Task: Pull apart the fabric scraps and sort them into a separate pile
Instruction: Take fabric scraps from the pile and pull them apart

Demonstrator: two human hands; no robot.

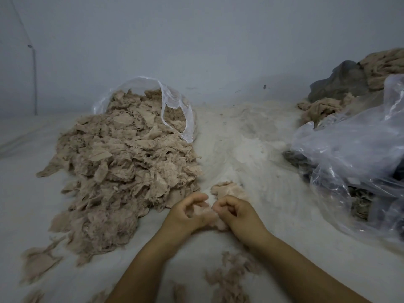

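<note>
Both hands, left hand (188, 212) and right hand (235, 212), pinch one fluffy scrap (211, 216) between curled fingers. Left of them, the big scrap pile (122, 162) spills from a clear bag (175, 106). A crinkly plastic bag (354, 149) lies off right.

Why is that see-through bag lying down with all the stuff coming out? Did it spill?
It looks tipped. The clear plastic bag lies on its side, and beige fabric scraps pour from its mouth into a heap across the floor, with loose bits scattered near the arms. Both hands are busy pulling one tuft.

Dim bluish light, soft focus, edges bowed
</note>
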